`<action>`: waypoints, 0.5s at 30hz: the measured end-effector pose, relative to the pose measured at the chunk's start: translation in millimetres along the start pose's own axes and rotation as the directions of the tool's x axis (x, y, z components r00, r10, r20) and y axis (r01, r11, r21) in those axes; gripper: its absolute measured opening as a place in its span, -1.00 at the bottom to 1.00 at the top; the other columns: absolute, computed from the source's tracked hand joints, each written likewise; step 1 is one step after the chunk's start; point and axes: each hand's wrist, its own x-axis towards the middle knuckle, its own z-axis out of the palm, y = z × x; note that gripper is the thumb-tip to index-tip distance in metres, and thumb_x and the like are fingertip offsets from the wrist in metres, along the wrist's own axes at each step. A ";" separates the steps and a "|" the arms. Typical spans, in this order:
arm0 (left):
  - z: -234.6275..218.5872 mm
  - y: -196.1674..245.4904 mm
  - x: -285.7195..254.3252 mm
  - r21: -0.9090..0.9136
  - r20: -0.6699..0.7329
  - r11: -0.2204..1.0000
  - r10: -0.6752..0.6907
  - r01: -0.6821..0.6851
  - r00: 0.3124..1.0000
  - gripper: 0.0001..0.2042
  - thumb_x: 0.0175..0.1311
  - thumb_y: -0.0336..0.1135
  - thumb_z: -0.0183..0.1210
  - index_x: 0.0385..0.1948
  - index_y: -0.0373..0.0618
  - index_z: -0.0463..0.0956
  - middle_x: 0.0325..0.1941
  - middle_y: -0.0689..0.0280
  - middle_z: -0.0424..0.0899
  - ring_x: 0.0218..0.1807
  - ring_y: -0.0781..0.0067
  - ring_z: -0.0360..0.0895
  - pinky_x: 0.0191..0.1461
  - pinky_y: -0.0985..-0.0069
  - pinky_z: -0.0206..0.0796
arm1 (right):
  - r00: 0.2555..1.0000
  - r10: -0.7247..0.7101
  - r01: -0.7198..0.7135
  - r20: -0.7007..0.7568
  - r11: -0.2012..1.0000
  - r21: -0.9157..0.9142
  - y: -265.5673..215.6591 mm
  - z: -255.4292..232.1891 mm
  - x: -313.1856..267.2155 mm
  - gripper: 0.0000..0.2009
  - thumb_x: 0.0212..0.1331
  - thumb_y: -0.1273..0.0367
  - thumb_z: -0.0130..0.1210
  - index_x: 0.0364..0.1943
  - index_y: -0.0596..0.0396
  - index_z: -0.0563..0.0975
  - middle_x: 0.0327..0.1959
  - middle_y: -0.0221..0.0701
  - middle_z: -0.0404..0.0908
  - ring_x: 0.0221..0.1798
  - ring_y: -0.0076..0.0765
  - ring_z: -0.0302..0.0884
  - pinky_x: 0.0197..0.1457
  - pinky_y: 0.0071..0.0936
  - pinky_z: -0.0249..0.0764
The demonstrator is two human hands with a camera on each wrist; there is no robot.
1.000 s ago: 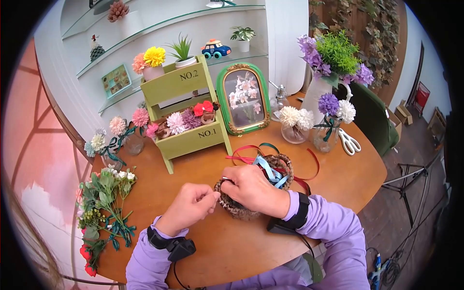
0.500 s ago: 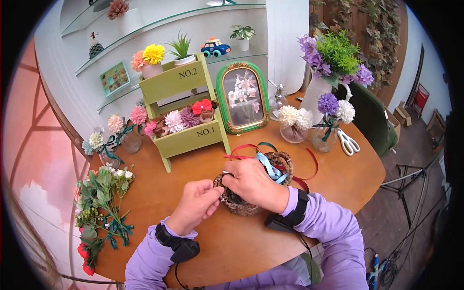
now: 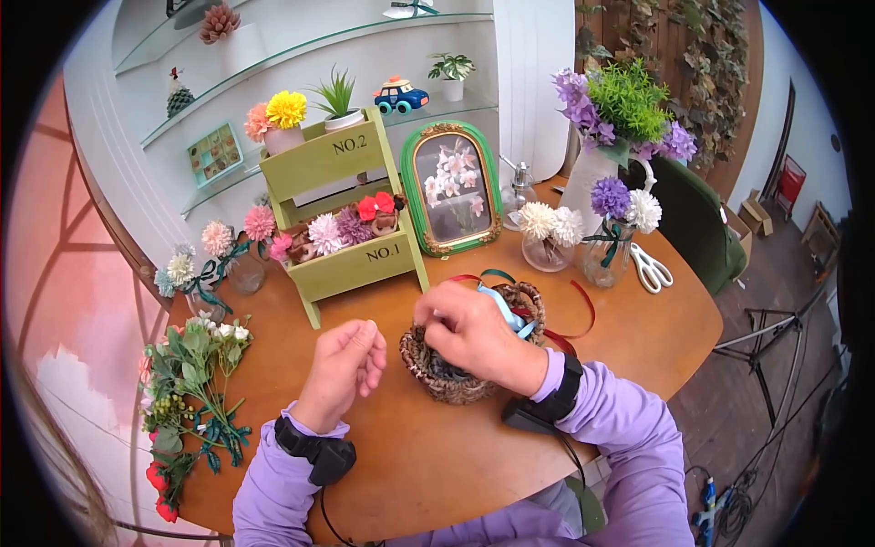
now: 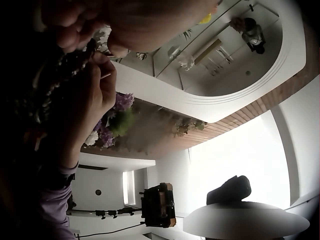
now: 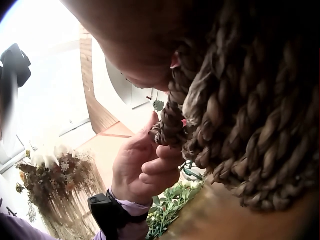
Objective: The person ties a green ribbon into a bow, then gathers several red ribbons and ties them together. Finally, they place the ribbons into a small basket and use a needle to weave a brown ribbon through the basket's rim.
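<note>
A brown braided basket (image 3: 456, 390) stands on the table, light-blue ribbon (image 3: 510, 314) lying in it. My right hand (image 3: 478, 335) is over the basket's left part with its fingers curled. In the left wrist view, a thin pale stick (image 4: 105, 76) shows at the fingertips of that hand. My left hand (image 3: 339, 369) is raised left of the basket, thumb and index finger together, the other fingers loosely bent. I cannot tell whether anything thin is between them. The braided wall fills much of the right wrist view and overlaps my left hand (image 5: 145, 167).
Red ribbon (image 3: 583, 314) curls right of the basket. Behind stand a green two-tier planter (image 3: 351, 264), a green-framed picture (image 3: 451, 187) and flower vases (image 3: 547, 251). White scissors (image 3: 652, 267) lie at the right. Artificial flower stems (image 3: 205, 374) lie at the left.
My left hand first came to the basket's left rim, then moved off to the left and up. My right hand has risen slightly over the rim, uncovering more of the basket's left side.
</note>
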 end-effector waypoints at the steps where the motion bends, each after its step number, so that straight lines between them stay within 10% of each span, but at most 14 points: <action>1: -1.2 -2.6 2.5 0.061 -0.054 0.993 0.104 -0.101 0.993 -0.82 0.42 -0.28 0.08 -0.38 -0.15 0.47 -0.57 0.41 0.51 -0.67 0.67 0.40 -0.68 0.74 0.16 | 1.000 -0.001 0.001 0.000 1.000 0.000 1.8 1.6 -1.4 -0.89 0.08 0.49 0.03 -0.33 0.19 0.56 -0.41 -0.13 0.57 -0.37 0.04 0.58 -0.30 -0.18 0.48; 6: 5.9 -8.5 4.2 0.252 -0.105 0.934 0.288 -0.255 0.952 -0.96 0.30 -0.52 0.09 -0.28 -0.21 0.51 -0.43 0.37 0.54 -0.59 0.71 0.43 -0.60 0.75 0.25 | 0.999 -0.015 0.006 -0.049 0.986 -0.169 7.1 8.5 -2.8 -0.88 0.09 0.52 0.05 -0.30 0.22 0.56 -0.35 -0.14 0.57 -0.33 0.03 0.59 -0.28 -0.25 0.51; 9: 18.0 -5.0 1.2 0.487 0.139 0.687 0.548 -0.539 0.825 -0.68 0.09 -0.75 0.00 -0.12 -0.25 0.54 -0.04 0.25 0.47 -0.32 0.59 0.50 -0.38 0.68 0.39 | 0.997 0.015 -0.027 -0.079 0.988 -0.155 5.1 8.5 -3.8 -0.89 0.09 0.52 0.07 -0.30 0.22 0.55 -0.34 -0.13 0.58 -0.34 0.03 0.60 -0.30 -0.24 0.52; 15: 6.9 -15.7 27.4 0.671 0.408 0.222 0.686 -0.707 0.603 -0.69 0.03 -0.76 -0.01 -0.20 -0.29 0.57 -0.10 0.11 0.54 -0.26 0.17 0.59 -0.16 0.40 0.47 | 0.998 0.051 -0.057 -0.043 0.988 -0.142 4.4 6.3 -5.3 -0.90 0.10 0.50 0.09 -0.31 0.22 0.55 -0.34 -0.10 0.59 -0.34 0.05 0.60 -0.31 -0.25 0.51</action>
